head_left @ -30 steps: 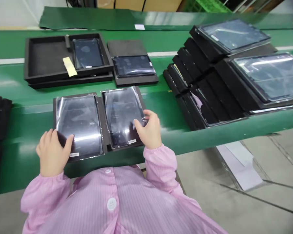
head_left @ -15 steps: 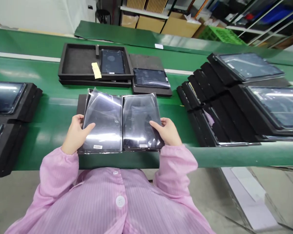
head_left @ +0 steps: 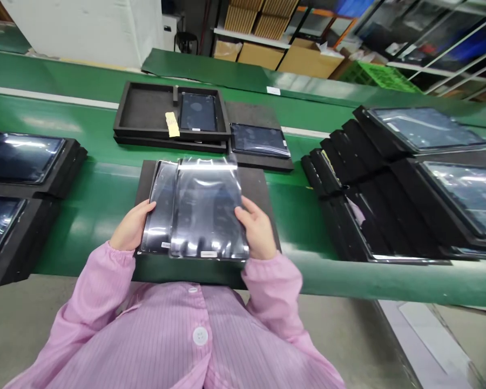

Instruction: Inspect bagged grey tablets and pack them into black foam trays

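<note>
Two dark glossy screen panels in clear film, each with a small white label at its near edge, are in front of me. My left hand [head_left: 133, 224] grips the left edge of the left screen panel [head_left: 157, 210], thumb at the rim. The right screen panel [head_left: 208, 210] partly covers the left one. My right hand [head_left: 258, 229] is closed on its right edge, with the thumb on top and the other fingers partly hidden. Under both panels lies a black foam board [head_left: 259, 189], showing at the right and upper left.
A black foam tray [head_left: 146, 111] beyond holds a smaller screen and a yellow note [head_left: 172, 124]. Beside it, another screen [head_left: 260, 139] rests on foam. Foam-and-screen stacks stand at left [head_left: 22, 156] and right [head_left: 405, 189] on the green conveyor belt [head_left: 101, 197].
The right screen panel has moved left, from beside the left panel to partly over it, carried by my right hand. More foam board shows at the right. The view has shifted slightly.
</note>
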Action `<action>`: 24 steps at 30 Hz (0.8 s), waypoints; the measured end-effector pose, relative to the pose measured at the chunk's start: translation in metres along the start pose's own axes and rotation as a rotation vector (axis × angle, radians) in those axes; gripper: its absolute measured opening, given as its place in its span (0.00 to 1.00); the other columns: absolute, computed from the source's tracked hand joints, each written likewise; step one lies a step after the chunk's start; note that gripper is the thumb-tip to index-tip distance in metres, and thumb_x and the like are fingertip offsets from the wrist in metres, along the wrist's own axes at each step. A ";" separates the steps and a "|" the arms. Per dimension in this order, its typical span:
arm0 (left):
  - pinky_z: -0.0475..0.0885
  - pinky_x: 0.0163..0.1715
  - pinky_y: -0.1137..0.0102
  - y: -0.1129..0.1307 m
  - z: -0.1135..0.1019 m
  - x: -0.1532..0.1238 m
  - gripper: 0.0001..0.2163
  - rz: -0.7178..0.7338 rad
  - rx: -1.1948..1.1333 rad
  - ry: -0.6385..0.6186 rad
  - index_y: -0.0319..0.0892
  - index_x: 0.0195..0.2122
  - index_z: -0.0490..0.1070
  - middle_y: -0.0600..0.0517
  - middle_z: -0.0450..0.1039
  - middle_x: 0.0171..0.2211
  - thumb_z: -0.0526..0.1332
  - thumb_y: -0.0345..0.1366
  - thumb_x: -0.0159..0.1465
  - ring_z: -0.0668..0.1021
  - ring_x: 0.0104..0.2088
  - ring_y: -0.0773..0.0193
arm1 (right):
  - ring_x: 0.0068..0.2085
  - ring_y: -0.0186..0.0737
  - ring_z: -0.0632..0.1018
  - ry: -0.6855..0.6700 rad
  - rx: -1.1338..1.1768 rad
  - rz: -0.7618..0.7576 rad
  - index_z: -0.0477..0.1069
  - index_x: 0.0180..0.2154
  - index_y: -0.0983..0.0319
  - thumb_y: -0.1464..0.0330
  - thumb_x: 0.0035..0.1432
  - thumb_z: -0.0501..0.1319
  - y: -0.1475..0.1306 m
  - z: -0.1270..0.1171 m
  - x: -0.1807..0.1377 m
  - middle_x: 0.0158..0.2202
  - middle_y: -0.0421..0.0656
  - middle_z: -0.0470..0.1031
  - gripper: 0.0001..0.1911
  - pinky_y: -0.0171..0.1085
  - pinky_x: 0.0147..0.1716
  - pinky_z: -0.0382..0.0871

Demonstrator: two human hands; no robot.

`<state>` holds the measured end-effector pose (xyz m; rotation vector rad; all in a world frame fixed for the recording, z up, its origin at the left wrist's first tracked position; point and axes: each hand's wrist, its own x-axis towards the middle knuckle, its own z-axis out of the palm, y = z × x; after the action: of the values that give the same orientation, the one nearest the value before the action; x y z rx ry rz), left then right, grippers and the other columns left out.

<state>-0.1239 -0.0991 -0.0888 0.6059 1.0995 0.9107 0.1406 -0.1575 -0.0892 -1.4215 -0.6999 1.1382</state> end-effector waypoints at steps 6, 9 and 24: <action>0.73 0.32 0.69 -0.001 0.012 -0.001 0.25 0.086 0.222 0.071 0.37 0.42 0.75 0.47 0.80 0.35 0.72 0.51 0.50 0.81 0.35 0.57 | 0.33 0.46 0.81 -0.076 -0.116 -0.105 0.68 0.49 0.62 0.52 0.50 0.64 0.028 0.052 -0.001 0.33 0.46 0.80 0.29 0.46 0.36 0.77; 0.74 0.38 0.66 0.009 0.020 0.000 0.27 0.235 0.338 0.086 0.37 0.44 0.74 0.44 0.79 0.41 0.70 0.53 0.52 0.80 0.41 0.54 | 0.41 0.49 0.77 0.003 -0.216 -0.250 0.71 0.40 0.60 0.57 0.46 0.69 0.009 0.056 0.007 0.40 0.48 0.76 0.21 0.52 0.46 0.73; 0.77 0.32 0.60 0.020 0.045 0.014 0.30 0.752 0.289 0.108 0.44 0.26 0.69 0.50 0.72 0.22 0.72 0.65 0.37 0.79 0.28 0.53 | 0.28 0.52 0.82 -0.079 -0.155 -0.639 0.74 0.23 0.59 0.53 0.43 0.71 -0.052 0.049 0.026 0.22 0.47 0.79 0.16 0.46 0.27 0.78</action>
<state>-0.0860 -0.0762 -0.0633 1.2695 1.1200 1.4484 0.1148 -0.1050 -0.0408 -1.1507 -1.2132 0.6459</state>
